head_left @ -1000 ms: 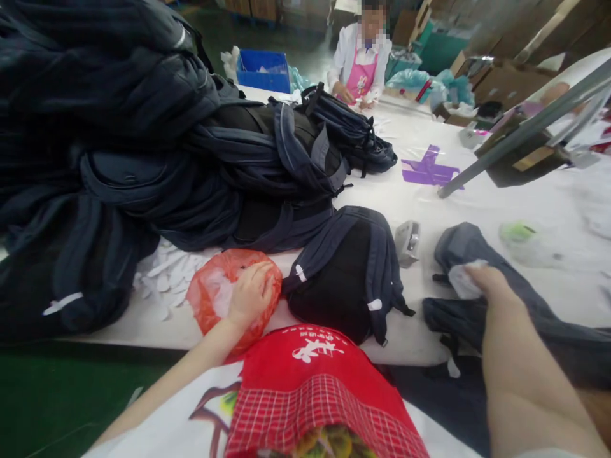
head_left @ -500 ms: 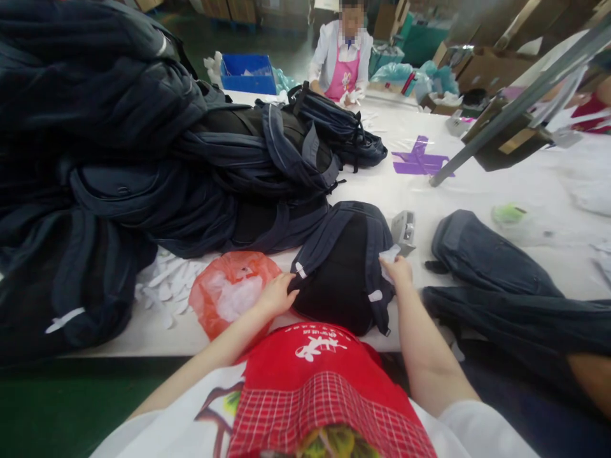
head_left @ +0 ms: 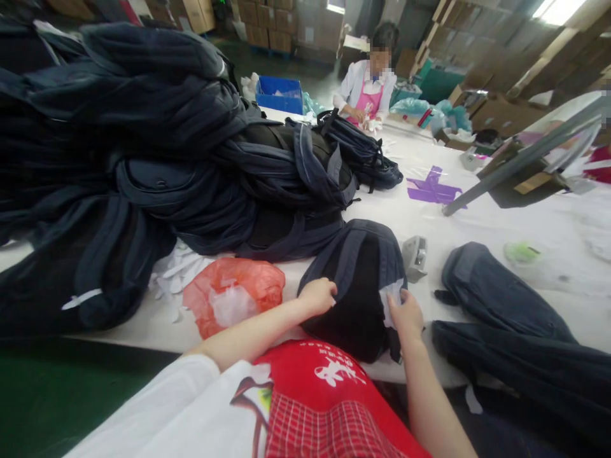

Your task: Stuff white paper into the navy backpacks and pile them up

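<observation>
A dark backpack [head_left: 356, 286] lies on the white table in front of me, its black back panel and straps facing up. My left hand [head_left: 321, 296] is over its left strap, fingers closed; whatever they pinch is too small to make out. At the right strap, my right hand [head_left: 405, 312] holds a crumpled white translucent sheet [head_left: 389, 300] between thumb and fingers. An orange-red plastic bag [head_left: 262, 280] with whitish translucent material inside lies to the left of the backpack. Just right of the backpack stands a small grey box [head_left: 415, 257].
Dark backpacks [head_left: 167, 121] are piled high on the left, beside white strips [head_left: 174, 273]. More dark bags [head_left: 506, 292] lie at right. A grey pole [head_left: 520, 159] slants over the table near purple tape [head_left: 433, 186]. Across the table is a person in a pink apron [head_left: 369, 98].
The view has shifted, showing more of the room. My left hand has moved inward over the strap from the backpack's left edge. My right hand has brought the white sheet onto the right strap.
</observation>
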### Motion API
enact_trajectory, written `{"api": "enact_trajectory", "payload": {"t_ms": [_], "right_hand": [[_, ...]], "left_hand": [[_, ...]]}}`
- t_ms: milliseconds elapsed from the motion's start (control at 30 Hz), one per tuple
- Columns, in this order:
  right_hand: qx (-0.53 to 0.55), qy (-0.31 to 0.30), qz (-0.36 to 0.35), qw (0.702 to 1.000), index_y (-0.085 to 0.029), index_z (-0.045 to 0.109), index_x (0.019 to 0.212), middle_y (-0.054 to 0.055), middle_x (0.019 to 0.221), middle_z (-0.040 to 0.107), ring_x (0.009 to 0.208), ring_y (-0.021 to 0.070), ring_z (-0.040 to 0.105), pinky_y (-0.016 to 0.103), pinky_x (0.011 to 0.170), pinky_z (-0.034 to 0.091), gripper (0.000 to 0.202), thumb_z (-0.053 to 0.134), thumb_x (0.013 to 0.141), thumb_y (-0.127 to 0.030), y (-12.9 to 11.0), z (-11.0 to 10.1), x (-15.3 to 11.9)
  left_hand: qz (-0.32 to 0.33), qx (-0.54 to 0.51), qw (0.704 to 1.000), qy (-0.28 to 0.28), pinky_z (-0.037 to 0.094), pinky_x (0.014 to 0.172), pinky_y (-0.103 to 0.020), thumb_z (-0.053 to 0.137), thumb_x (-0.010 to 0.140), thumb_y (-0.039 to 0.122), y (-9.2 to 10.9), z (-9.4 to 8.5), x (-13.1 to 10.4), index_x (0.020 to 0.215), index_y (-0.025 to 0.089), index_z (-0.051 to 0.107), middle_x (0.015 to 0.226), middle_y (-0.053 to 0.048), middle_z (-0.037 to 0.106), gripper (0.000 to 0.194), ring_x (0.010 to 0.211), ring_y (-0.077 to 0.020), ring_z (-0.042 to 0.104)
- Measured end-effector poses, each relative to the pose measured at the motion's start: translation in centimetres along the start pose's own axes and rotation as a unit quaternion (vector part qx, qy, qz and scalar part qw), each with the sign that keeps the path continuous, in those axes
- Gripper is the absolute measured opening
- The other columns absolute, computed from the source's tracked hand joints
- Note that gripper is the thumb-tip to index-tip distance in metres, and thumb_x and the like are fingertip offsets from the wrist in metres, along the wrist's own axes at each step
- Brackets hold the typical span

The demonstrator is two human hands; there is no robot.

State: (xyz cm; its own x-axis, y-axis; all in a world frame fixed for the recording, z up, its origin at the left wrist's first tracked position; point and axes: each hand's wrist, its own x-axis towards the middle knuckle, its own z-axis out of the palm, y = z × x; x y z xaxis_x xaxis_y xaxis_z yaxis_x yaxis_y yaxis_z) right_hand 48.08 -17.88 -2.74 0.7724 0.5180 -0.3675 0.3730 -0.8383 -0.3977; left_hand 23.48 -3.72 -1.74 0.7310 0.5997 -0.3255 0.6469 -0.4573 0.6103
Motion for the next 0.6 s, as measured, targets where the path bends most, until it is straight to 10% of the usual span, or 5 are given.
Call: {"api": "enact_trajectory", "payload": {"t_ms": [167,333,500,600], "right_hand": [[0.147,-0.142,-0.056,0.977,-0.013,0.069,0.090,0.010,0.083,0.071,0.081,0.0236,0.067,0.030,0.068,0.050,0.052,0.059,0.080,-0.063,-6.1,3.8,-0.5],[0.247,-0.189,-0.052,0.949,-0.013,0.063,0.082,0.001,0.065,0.064,0.053,0.0123,0.056,0.025,0.052,0.043,0.034,0.071,0.073,-0.045,-11.3,6.1,-0.9],[0.325,-0.151,-0.096,0.929,-0.017,0.061,0.088,0.000,0.066,0.065,0.052,0.0156,0.056,0.026,0.048,0.044,0.044,0.076,0.053,-0.039,-11.9,-1.0,-2.5],[0.349,-0.128,-0.124,0.920,-0.018,0.062,0.089,-0.001,0.066,0.065,0.050,0.0150,0.056,0.026,0.046,0.045,0.050,0.081,0.047,-0.036,-11.5,-6.4,-4.7]], "left_hand": [[0.151,0.000,0.987,-0.062,0.050,0.080,-0.032,0.054,0.078,0.011,3.8,1.1,-2.4,0.096,0.023,0.074,0.099,-0.007,0.070,0.030,0.091,-0.0238,0.067],[0.194,-0.061,0.977,-0.062,0.051,0.077,-0.031,0.054,0.085,0.020,2.6,0.3,-2.8,0.103,0.022,0.071,0.097,-0.005,0.072,0.025,0.085,-0.0213,0.068],[-0.072,-0.186,0.976,0.082,0.045,0.100,-0.034,0.050,0.091,0.029,-3.2,-2.3,-0.5,0.131,0.013,0.054,0.129,-0.015,0.062,0.043,0.116,-0.0244,0.060],[-0.109,-0.178,0.974,0.087,0.038,0.108,-0.042,0.059,0.083,0.023,-6.2,-3.1,0.3,0.130,0.007,0.053,0.136,-0.024,0.054,0.050,0.128,-0.0327,0.051]]}}
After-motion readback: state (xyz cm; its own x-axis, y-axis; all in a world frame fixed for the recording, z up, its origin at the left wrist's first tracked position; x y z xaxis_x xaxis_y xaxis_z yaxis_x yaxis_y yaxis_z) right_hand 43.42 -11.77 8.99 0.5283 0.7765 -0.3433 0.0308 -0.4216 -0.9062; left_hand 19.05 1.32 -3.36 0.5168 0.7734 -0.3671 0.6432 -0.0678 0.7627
